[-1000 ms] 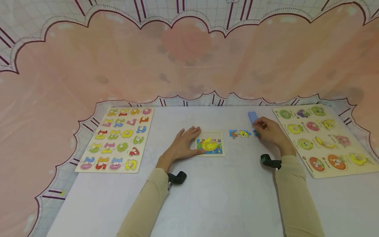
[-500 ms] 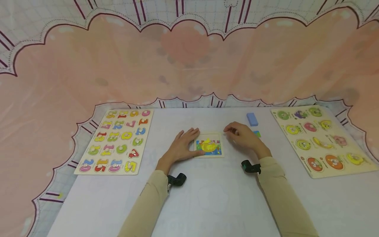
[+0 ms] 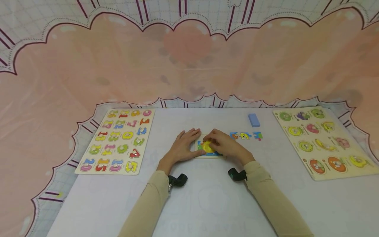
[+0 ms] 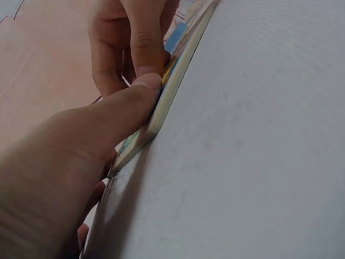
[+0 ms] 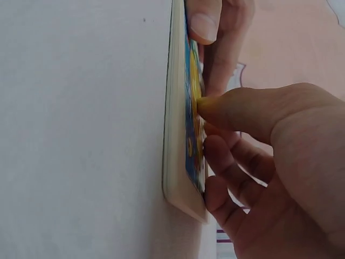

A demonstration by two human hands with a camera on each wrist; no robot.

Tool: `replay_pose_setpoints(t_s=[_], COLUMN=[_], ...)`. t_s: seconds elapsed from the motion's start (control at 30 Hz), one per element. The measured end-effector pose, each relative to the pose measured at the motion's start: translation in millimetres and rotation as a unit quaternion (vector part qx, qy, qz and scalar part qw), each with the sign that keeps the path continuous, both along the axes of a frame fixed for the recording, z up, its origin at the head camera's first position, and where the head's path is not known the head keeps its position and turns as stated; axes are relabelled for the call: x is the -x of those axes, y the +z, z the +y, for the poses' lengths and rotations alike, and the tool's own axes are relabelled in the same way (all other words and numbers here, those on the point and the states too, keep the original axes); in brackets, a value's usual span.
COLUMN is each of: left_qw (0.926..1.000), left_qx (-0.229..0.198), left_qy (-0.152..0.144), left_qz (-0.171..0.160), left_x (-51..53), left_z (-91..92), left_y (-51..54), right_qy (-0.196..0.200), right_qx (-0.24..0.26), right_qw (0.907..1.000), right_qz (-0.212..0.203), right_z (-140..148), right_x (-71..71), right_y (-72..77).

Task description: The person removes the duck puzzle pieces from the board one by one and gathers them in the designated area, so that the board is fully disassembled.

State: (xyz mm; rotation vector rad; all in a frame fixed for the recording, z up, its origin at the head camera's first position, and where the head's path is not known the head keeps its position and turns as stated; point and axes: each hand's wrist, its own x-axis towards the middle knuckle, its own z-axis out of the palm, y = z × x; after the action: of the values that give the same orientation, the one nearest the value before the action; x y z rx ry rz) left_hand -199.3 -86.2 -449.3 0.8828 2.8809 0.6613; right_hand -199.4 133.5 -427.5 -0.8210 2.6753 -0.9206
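– What appears, left to right?
– A number board point(image 3: 123, 166); the left hand point(image 3: 184, 144), fingers extended, thumb resting on the framed puzzle point(image 5: 180, 140), which lies mid-counter point(image 3: 201, 204); the right hand point(image 3: 226, 144), fingers bent onto its face, pinching or not, I cannot tell; loose pieces point(image 3: 244, 135).
– Handling?
– Probably light, stiff, smooth; best held by opposite edges.

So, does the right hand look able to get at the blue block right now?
Probably yes. The blue block sits uncovered on the table, and only flat loose puzzle pieces lie near the way; the right hand, at the small framed puzzle, would have to reach forward and rightward.
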Motion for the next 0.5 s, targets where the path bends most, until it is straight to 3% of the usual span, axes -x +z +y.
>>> replay_pose_setpoints(t_s=[0.5], left_qw=[1.0], left_qx=[-0.005], left_qy=[-0.004], left_qz=[-0.002], left_x=[-0.8], left_z=[0.5], left_y=[-0.4], right_qy=[-0.013], right_qx=[-0.005], right_qw=[0.9998], right_qz=[-0.014], right_z=[-2.8], right_x=[-1.1], right_y=[-3.9])
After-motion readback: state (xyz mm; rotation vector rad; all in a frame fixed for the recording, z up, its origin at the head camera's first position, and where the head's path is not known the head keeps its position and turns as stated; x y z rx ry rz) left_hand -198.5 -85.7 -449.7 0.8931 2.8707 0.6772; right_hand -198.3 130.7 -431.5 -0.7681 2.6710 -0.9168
